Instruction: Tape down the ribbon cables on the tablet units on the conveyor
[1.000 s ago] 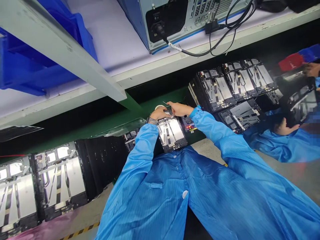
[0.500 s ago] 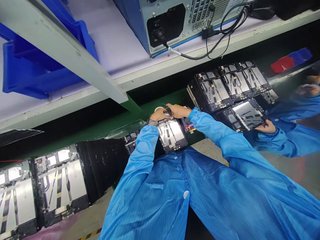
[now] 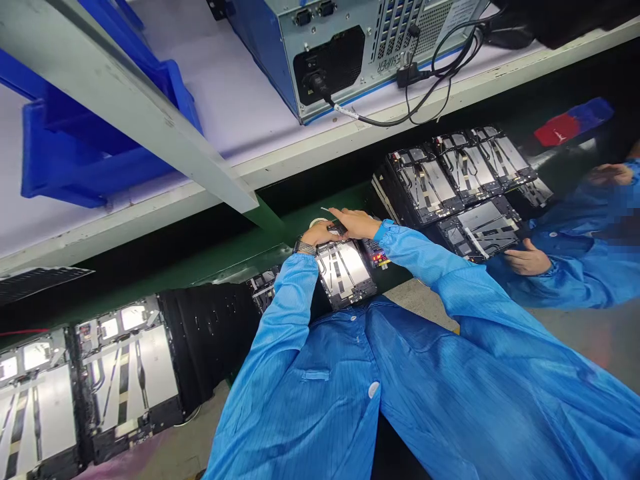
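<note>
A flat electronic panel (image 3: pixel 344 270) with silver plates and black strips lies in front of my body. My left hand (image 3: pixel 319 233), wearing a dark wristband, rests at its upper left edge with fingers bent together; what they pinch is too small to make out. Beside them is a small black part (image 3: pixel 338 228). My right hand (image 3: pixel 356 223) reaches over the panel's top edge, its fingertips close to the left hand's. A thin pale strip (image 3: pixel 328 210) sticks out past the right fingers, which appear closed around it. A small device with red lit digits (image 3: pixel 379 257) stands right of the panel.
Stacks of similar panels (image 3: pixel 425 183) stand at the right; more panels (image 3: pixel 131 373) are at the left beside a black stack (image 3: pixel 213 330). A co-worker's hand (image 3: pixel 529 259) touches another panel (image 3: pixel 483 230). Overhead is a shelf (image 3: pixel 300 150) with a computer case (image 3: pixel 320 60) and blue bins (image 3: pixel 100 167).
The view has shifted slightly. My right hand has flattened a little over the panel's top edge, and the pale strip shows more. The co-worker's hand has opened somewhat at their panel.
</note>
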Tool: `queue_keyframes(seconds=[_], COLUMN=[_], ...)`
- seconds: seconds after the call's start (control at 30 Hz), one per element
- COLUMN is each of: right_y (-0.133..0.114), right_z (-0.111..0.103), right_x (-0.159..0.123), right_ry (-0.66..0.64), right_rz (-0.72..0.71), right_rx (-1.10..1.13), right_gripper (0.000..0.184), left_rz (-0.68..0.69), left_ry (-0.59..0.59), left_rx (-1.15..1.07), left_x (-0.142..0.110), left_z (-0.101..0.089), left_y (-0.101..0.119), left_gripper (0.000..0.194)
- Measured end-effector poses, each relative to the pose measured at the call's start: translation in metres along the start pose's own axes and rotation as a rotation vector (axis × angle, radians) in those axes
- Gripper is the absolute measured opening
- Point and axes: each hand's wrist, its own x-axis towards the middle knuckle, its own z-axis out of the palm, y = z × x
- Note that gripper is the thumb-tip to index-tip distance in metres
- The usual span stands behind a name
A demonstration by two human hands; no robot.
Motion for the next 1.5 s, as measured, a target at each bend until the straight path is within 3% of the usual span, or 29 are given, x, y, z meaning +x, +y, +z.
queue_keyframes(seconds=[0.13, 0.3, 0.5, 0.6, 0.67, 0.73, 0.87, 1.0, 1.2, 1.5], right_y=[0.027, 0.049, 0.041, 0.028, 0.012, -0.01, -0.052, -0.067, -0.067, -0.061], right_z=[-0.002, 0.026, 0.063, 0.064, 0.065, 0.072, 0.094, 0.105, 0.088, 0.077], right_x=[0.002, -0.011, -0.027, -0.041, -0.054, -0.064, -0.061, -0.033, -0.006, 0.007], right_ry=[0.097, 0.302, 0.379, 0.55, 0.616, 0.556, 0.414, 0.401, 0.35, 0.232], right_rz=[0.117, 0.245, 0.241, 0.233, 0.156, 0.017, -0.188, -0.24, -0.317, -0.459], right_rx=[0.151, 0.512, 0.579, 0.508, 0.504, 0.54, 0.58, 0.582, 0.454, 0.326], right_gripper=[0.124, 0.095, 0.096, 0.083, 0.077, 0.079, 0.079, 0.062, 0.06, 0.058], left_rz=[-0.011, 0.01, -0.005, 0.108, 0.219, 0.266, 0.162, 0.119, 0.116, 0.131], left_ry=[-0.002, -0.008, 0.102, 0.111, 0.184, 0.304, 0.529, 0.57, 0.588, 0.588], left_rx=[-0.023, -0.016, 0.022, -0.101, -0.256, -0.416, -0.629, -0.794, -0.951, -0.986], left_x=[-0.001, -0.005, -0.003, -0.01, -0.021, -0.036, -0.067, -0.084, -0.078, -0.08], left_z=[-0.002, 0.001, 0.006, -0.002, -0.006, -0.005, 0.02, 0.061, 0.099, 0.103], left_y=[-0.001, -0.001, 0.005, -0.002, -0.015, -0.034, -0.073, -0.095, -0.096, -0.09], left_gripper=[0.08, 0.085, 0.082, 0.069, 0.052, 0.038, 0.032, 0.04, 0.066, 0.064])
